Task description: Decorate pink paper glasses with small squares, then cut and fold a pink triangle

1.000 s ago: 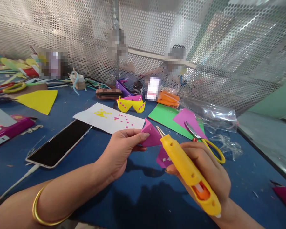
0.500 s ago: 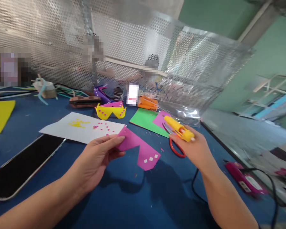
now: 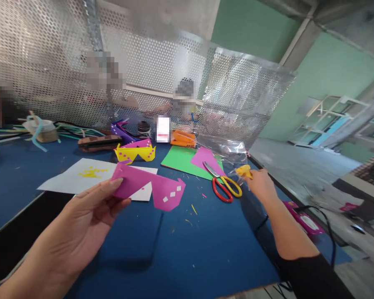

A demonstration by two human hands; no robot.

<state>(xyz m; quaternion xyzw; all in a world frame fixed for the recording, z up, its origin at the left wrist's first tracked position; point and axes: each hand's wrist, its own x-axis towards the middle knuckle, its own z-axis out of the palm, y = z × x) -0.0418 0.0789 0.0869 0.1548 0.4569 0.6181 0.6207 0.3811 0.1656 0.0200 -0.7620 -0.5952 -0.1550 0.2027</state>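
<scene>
My left hand (image 3: 87, 216) pinches one end of a magenta pair of paper glasses (image 3: 166, 193) between thumb and fingers, above the blue table. White squares dot the far lens of these glasses; the other lens is bare where it shows. Out to the right, my right hand (image 3: 263, 187) is closed around a yellow glue gun (image 3: 244, 171), low near the table's right side. Just left of it lie scissors (image 3: 222, 187) with one red and one yellow handle. Behind the magenta glasses stands a yellow pair (image 3: 135, 154) with magenta dots.
White paper (image 3: 60, 179) bears small yellow bits. A green sheet (image 3: 176, 160) lies under a magenta piece (image 3: 205, 157). Farther back are an orange object (image 3: 183, 138), clear plastic (image 3: 224, 148) and a brown pouch (image 3: 98, 143). A magenta device (image 3: 310, 222) with a black cord sits right.
My right hand has moved the glue gun right and down, away from the scissors, which now show fully. My left hand has brought the magenta glasses left and turned them more level.
</scene>
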